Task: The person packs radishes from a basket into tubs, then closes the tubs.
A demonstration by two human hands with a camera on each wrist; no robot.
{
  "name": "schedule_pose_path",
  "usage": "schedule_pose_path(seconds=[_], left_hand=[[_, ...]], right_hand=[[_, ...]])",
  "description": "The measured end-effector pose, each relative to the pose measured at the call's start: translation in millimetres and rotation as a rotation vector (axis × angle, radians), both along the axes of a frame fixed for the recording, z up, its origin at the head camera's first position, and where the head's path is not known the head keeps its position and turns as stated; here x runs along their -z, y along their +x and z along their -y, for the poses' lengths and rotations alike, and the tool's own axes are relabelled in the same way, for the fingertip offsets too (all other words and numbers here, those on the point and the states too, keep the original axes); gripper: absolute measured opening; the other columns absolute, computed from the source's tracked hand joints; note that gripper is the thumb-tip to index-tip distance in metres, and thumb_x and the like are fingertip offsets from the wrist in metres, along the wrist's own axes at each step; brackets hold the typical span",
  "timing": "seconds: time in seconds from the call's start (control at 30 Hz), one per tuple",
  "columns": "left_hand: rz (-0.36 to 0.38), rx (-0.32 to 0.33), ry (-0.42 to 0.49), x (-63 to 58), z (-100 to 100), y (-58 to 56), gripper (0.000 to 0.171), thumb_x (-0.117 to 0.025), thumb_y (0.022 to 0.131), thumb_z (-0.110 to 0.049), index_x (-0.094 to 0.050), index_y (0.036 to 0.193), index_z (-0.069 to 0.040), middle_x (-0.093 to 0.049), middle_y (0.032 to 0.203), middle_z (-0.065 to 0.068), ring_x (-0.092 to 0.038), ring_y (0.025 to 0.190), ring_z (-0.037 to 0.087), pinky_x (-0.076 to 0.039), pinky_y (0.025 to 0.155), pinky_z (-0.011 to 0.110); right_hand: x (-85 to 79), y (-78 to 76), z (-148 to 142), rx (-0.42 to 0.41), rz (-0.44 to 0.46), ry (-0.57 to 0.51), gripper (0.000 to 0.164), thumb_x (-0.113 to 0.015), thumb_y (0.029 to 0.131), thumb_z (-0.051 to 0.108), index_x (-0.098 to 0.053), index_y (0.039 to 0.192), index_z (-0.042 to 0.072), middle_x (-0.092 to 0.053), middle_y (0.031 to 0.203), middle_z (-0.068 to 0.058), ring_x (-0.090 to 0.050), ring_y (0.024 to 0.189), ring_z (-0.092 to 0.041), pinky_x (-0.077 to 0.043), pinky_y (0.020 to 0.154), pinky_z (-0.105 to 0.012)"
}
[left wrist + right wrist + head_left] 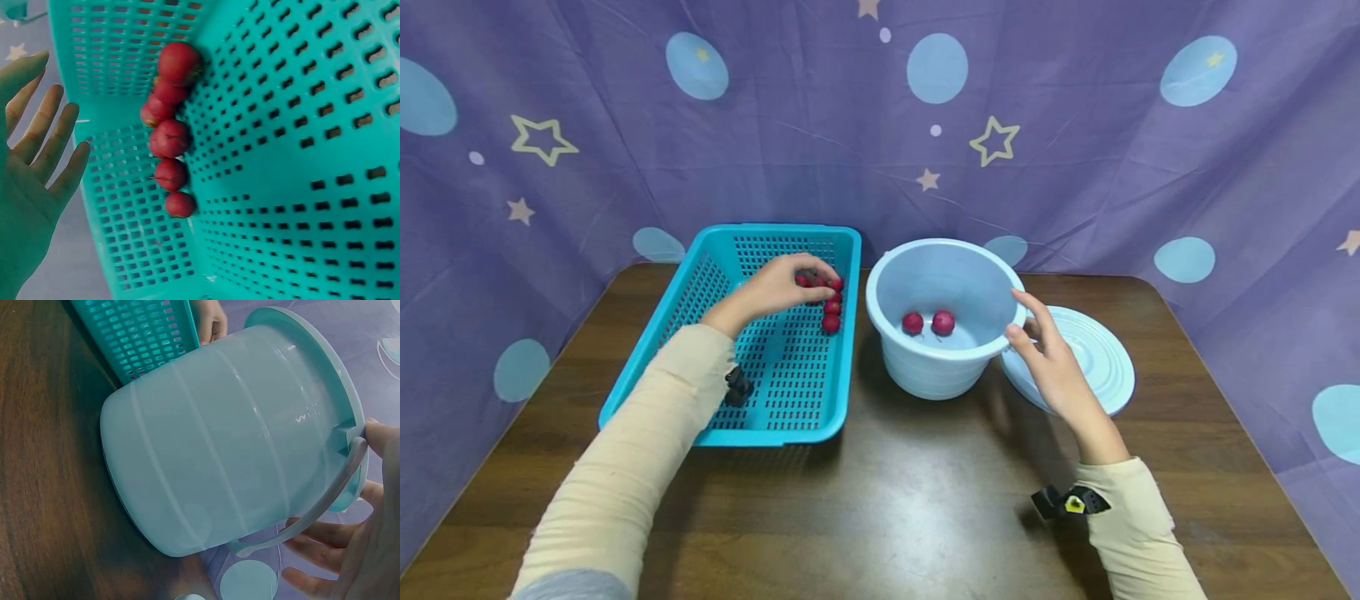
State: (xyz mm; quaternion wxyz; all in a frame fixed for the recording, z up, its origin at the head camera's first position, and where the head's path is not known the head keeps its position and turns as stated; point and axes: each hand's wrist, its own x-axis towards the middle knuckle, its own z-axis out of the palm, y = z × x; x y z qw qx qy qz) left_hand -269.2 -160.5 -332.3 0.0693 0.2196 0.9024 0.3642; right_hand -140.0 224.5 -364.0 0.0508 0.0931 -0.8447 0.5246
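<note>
My left hand (786,283) hovers inside the turquoise basket (857,333), its fingers loosely spread and holding nothing. A row of several red radishes (170,175) lies along the basket's right side, apart from the fingers in the left wrist view. Beside the basket stands a pale blue bucket (934,379) with two radishes (943,322) on its bottom. My right hand (1060,371) grips the bucket's right rim between thumb and fingers. The bucket's handle (312,515) hangs down near those fingers in the right wrist view.
Right of the bucket, a round pale blue lid (1093,354) lies on the brown wooden table (895,500). A purple patterned curtain (820,125) hangs behind the table.
</note>
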Motion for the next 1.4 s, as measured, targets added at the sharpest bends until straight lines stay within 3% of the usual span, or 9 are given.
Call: schedule_pose_path(seconds=[0.37,0.67,0.87,1.4], left_hand=[[0.074,0.047,-0.048,22.5,-2.9,-7.4,0.032,-0.074,0.09,-0.019,-0.069,0.119,-0.008,-0.066,0.119,0.013,-0.058,0.104,0.027,-0.048,0.092,0.045],[0.091,0.066,-0.091,39.6,-2.6,-10.2,0.028,-0.075,0.089,-0.011,-0.07,0.116,-0.005,-0.067,0.114,0.011,-0.057,0.095,0.027,-0.049,0.085,0.041],[0.102,0.076,-0.115,44.9,1.2,-7.8,0.028,-0.074,0.089,-0.007,-0.07,0.116,-0.003,-0.068,0.114,0.013,-0.064,0.092,0.027,-0.053,0.086,0.042],[0.098,0.077,-0.162,50.7,1.9,-10.6,0.031,-0.075,0.088,-0.009,-0.07,0.118,-0.004,-0.068,0.111,0.012,-0.06,0.102,0.028,-0.05,0.091,0.044]], right_hand=[[0.1,-0.3,0.7,-0.007,0.011,-0.003,0.057,-0.047,0.105,0.033,-0.024,0.157,0.027,-0.049,0.139,-0.027,-0.05,0.123,-0.034,-0.037,0.103,-0.054],[0.9,0.3,-1.4,0.011,-0.004,0.032,0.056,-0.047,0.105,0.035,-0.026,0.157,0.029,-0.052,0.137,-0.026,-0.053,0.118,-0.033,-0.038,0.101,-0.052],[2.3,0.0,-2.4,0.004,-0.008,0.033,0.056,-0.047,0.105,0.037,-0.026,0.156,0.029,-0.05,0.139,-0.027,-0.051,0.121,-0.034,-0.038,0.101,-0.054],[1.4,1.3,1.0,0.009,-0.004,0.012,0.055,-0.047,0.105,0.034,-0.026,0.157,0.028,-0.05,0.138,-0.027,-0.052,0.12,-0.032,-0.038,0.101,-0.052]])
